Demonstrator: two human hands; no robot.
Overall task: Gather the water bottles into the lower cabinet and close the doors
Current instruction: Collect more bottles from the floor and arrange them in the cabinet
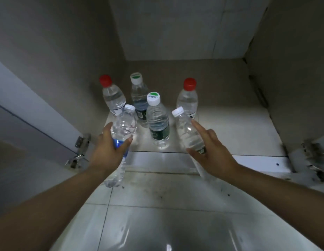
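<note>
Floor tiles (157, 223) nearest, glossy grey, dark scuffs close to the cabinet front. Bare forearms come in from both near corners.

Far left: cabinet door (21, 105), pale, swung open, metal hinge (81, 142) at its inner edge.

Left hand (110, 149) wraps round blue-label bottle (124, 127), thumb on its right side, fingers on its left. White cap, bottle leaning with cap toward the far side, base hanging above the tiles, off the ground.

Cabinet (239, 127) open, pale floor panel, brownish side and back walls. Four bottles stand upright inside, all on the left half of the panel:
- left red-cap bottle (113, 96), leftmost, just behind the held blue-label one
- far green-cap bottle (138, 95), beside it, deepest in
- near green-label bottle (157, 122), in front of that, near the front edge, between the two hands
- right red-cap bottle (188, 100), further right, behind the other held bottle

Right hand (210, 151) grasps clear bottle (188, 131), thumb across its near side, index finger stretched straight along it, other fingers hidden behind. White cap tilted toward far left, base above the cabinet's front lip, not resting on anything.

Far right: second hinge (313, 153), blurred, door there only partly in view.
</note>
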